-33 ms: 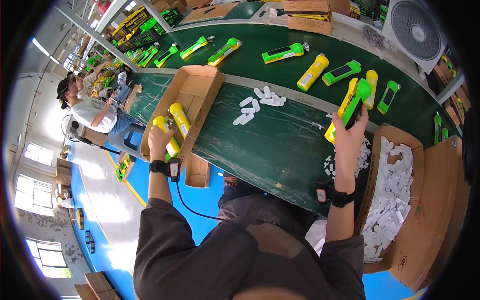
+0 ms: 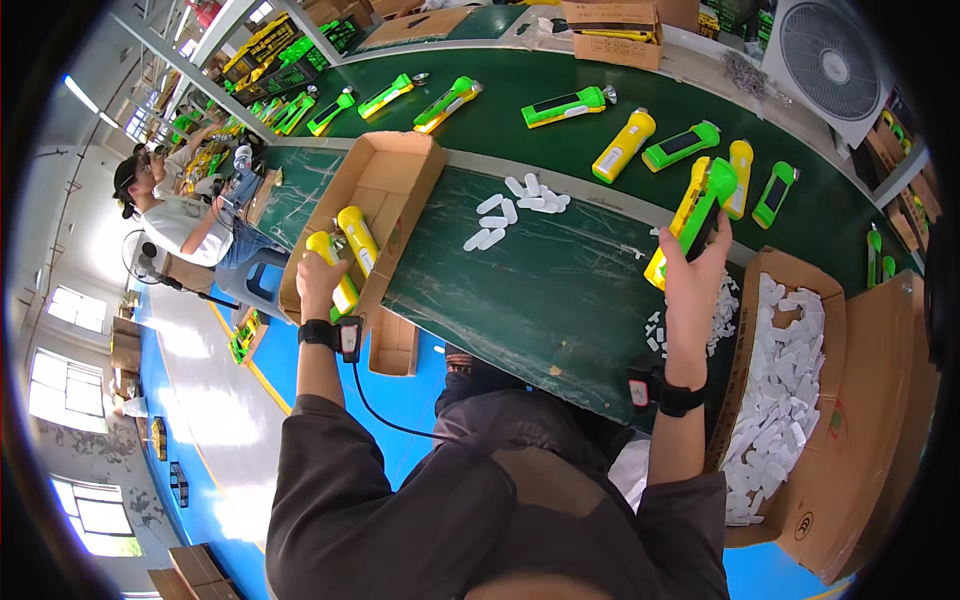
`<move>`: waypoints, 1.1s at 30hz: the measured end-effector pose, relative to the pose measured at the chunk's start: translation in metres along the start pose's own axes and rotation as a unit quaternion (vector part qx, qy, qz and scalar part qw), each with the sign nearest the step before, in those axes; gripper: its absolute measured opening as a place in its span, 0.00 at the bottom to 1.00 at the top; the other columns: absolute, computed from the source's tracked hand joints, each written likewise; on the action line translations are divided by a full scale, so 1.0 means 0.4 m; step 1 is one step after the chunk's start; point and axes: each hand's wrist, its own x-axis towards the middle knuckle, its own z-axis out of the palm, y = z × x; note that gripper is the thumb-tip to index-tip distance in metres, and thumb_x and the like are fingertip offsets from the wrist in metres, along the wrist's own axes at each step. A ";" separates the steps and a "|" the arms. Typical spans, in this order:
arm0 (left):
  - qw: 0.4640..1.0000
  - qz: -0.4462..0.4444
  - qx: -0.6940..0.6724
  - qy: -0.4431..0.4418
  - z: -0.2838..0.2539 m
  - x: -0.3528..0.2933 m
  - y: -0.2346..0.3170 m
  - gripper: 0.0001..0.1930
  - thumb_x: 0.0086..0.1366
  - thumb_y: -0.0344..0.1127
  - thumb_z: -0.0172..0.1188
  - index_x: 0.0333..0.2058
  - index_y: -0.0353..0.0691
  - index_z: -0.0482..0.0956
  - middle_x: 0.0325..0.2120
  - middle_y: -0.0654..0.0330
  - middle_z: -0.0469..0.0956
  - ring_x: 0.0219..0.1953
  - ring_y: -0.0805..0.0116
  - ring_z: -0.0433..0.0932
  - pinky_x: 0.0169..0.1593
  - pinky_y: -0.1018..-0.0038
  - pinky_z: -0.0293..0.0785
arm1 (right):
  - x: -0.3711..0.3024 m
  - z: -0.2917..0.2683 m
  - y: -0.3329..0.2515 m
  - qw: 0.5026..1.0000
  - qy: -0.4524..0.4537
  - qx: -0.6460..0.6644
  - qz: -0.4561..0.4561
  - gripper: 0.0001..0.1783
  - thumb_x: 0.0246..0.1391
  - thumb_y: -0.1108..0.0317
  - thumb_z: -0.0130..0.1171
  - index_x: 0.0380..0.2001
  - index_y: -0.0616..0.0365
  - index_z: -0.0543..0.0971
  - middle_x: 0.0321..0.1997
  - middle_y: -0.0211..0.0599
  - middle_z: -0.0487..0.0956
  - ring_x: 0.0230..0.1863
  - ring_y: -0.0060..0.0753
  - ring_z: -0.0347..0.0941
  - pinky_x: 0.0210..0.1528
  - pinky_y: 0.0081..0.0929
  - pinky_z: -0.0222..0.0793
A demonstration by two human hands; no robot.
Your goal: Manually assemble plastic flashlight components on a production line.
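Both our hands are busy | left hand (image 2: 318, 282) grasps a yellow flashlight (image 2: 345, 295) at the open cardboard box (image 2: 398, 165) | right hand (image 2: 692, 285) clasps a green-and-yellow flashlight (image 2: 692, 212) above our green workbench (image 2: 520, 310)

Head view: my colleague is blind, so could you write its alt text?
A person's left hand holds a long yellow flashlight at an open brown cardboard box; the right hand holds a green-and-yellow flashlight. Flat white rounded pieces lie on a dark green worktable.
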 end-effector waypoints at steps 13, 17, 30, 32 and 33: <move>0.996 0.062 -0.009 -0.061 0.105 0.010 -0.074 0.25 0.48 0.43 0.65 0.35 0.23 0.73 0.33 0.37 0.77 0.38 0.43 0.78 0.43 0.58 0.76 | -0.077 0.036 -0.024 0.997 -0.028 -0.022 -0.070 0.46 0.41 0.76 0.63 0.63 0.67 0.51 0.58 0.53 0.61 0.61 0.48 0.57 0.64 0.37 0.51; 0.994 -0.076 -0.081 -0.007 -0.009 -0.050 0.027 0.30 0.39 0.42 0.69 0.39 0.28 0.72 0.33 0.43 0.78 0.39 0.45 0.78 0.43 0.61 0.77 | -0.100 0.040 -0.022 0.998 -0.031 0.038 -0.050 0.46 0.42 0.74 0.65 0.62 0.69 0.52 0.57 0.55 0.62 0.60 0.49 0.60 0.63 0.37 0.54; 0.318 0.065 -0.771 -0.549 -0.098 -0.267 0.689 0.34 0.71 0.57 0.30 0.59 0.30 0.58 0.55 0.46 0.66 0.57 0.55 0.67 0.60 0.58 0.63 | -0.134 0.148 -0.094 0.971 -0.116 -0.147 -0.146 0.43 0.42 0.71 0.62 0.62 0.68 0.56 0.61 0.57 0.62 0.63 0.51 0.58 0.65 0.39 0.52; 0.260 0.059 -0.779 -0.568 -0.091 -0.301 0.756 0.40 0.68 0.64 0.31 0.58 0.28 0.60 0.54 0.51 0.69 0.56 0.60 0.68 0.62 0.64 0.60 | -0.139 0.152 -0.098 0.978 -0.128 -0.129 -0.102 0.44 0.42 0.72 0.63 0.63 0.66 0.56 0.61 0.54 0.63 0.62 0.47 0.60 0.64 0.37 0.54; 0.223 0.043 -0.784 -0.578 -0.075 -0.312 0.769 0.40 0.68 0.64 0.32 0.57 0.28 0.61 0.53 0.52 0.69 0.55 0.61 0.68 0.62 0.64 0.60 | -0.147 0.156 -0.042 0.969 -0.097 -0.173 -0.146 0.43 0.42 0.75 0.63 0.62 0.65 0.56 0.60 0.53 0.64 0.62 0.44 0.61 0.64 0.35 0.55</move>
